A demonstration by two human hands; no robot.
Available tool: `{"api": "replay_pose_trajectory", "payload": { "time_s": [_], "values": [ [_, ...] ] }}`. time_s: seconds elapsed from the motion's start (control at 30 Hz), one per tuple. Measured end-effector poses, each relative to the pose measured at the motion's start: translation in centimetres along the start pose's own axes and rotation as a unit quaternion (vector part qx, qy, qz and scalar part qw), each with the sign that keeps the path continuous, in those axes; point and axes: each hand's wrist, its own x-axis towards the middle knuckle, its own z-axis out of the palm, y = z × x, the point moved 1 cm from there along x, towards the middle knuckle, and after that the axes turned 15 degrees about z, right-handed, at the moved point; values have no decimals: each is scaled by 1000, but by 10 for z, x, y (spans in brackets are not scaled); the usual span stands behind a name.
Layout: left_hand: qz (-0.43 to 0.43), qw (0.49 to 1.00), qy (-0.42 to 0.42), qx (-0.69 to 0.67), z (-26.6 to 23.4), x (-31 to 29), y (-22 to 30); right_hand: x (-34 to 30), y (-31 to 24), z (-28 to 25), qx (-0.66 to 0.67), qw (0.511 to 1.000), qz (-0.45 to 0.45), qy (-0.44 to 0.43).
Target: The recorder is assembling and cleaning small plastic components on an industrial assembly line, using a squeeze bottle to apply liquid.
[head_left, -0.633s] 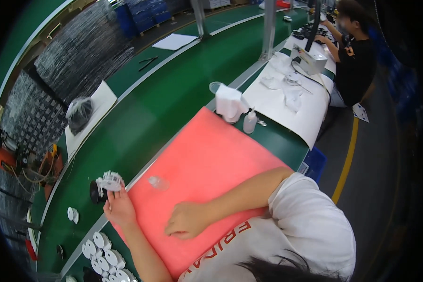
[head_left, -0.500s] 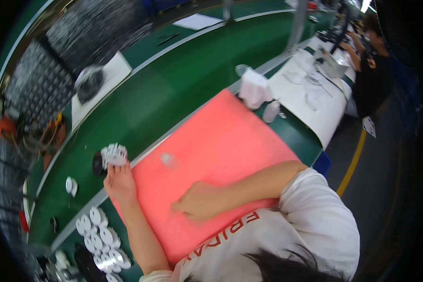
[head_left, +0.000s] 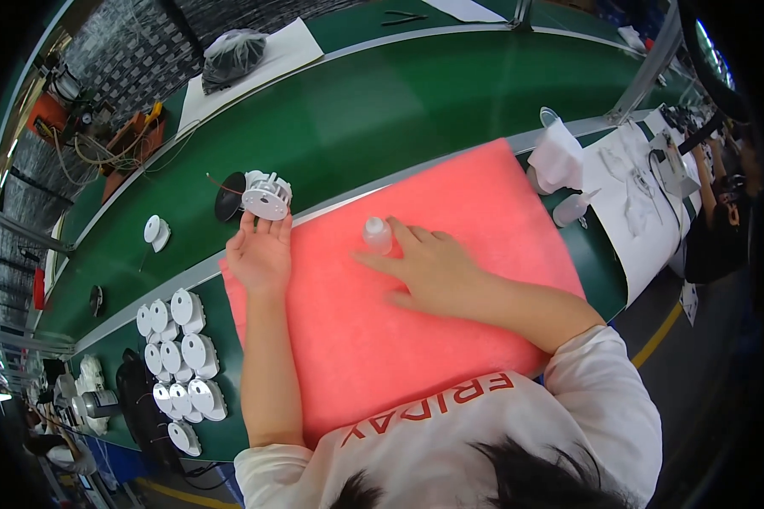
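My left hand (head_left: 263,257) lies palm up at the far left edge of the pink mat (head_left: 475,204), its fingers stretched out. The fingertips reach the lower edge of a white round plastic part (head_left: 267,197) on the green belt; whether they press on it I cannot tell. A black disc (head_left: 230,197) with a thin red wire sits against that part's left side. Over the mat, my right hand (head_left: 429,265) is open, fingers spread. Its index finger is close beside a small clear bottle with a whitish cap (head_left: 376,236) that stands on the mat.
Several white round parts (head_left: 193,355) stand in rows left of the mat, beside a long black piece (head_left: 134,394). Another white part (head_left: 155,231) is on the belt (head_left: 348,119). Right of the mat are a squeeze bottle (head_left: 570,209) and a cloth-covered container (head_left: 557,159).
My view has turned, so the scene sits differently. My right hand has gone from a blurred, curled shape to spread fingers beside the small bottle. My left hand remains by the white part.
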Motion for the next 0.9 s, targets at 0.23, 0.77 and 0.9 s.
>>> {"api": "replay_pose_trajectory", "payload": {
  "time_s": [0.23,0.77,0.9],
  "values": [
    [-1,999,5,36,-3,-1,-1,18,5,15,141,989,43,-16],
    [89,956,-156,234,71,-47,4,9,43,-68,297,894,-62,328],
    [259,838,-302,372,96,-67,10,-9,28,-79,458,835,-133,275]
  ]
}}
